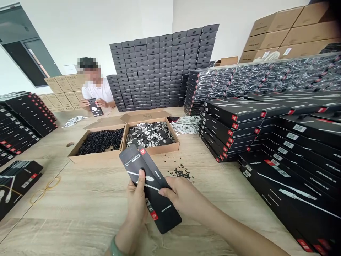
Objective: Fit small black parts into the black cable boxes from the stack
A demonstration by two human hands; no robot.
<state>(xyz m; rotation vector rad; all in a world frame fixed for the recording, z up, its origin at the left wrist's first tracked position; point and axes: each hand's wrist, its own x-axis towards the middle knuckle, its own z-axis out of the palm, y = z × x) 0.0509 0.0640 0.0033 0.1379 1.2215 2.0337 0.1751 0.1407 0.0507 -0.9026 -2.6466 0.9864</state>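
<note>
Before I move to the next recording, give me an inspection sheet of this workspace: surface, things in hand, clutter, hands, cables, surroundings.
Surface: wood-grain table, seam at left.
Things in hand: black cable package, printed with a white cable.
Clutter: small black pieces scattered; yellow band lying loose at left.
Hands: left hand grips the package, thumb on its printed face; right hand grips its opposite edge.
Cables: white cables piled beside the right carton; more near the co-worker.
Surroundings: co-worker opposite, holding a similar package; black box stacks at left and right.
</note>
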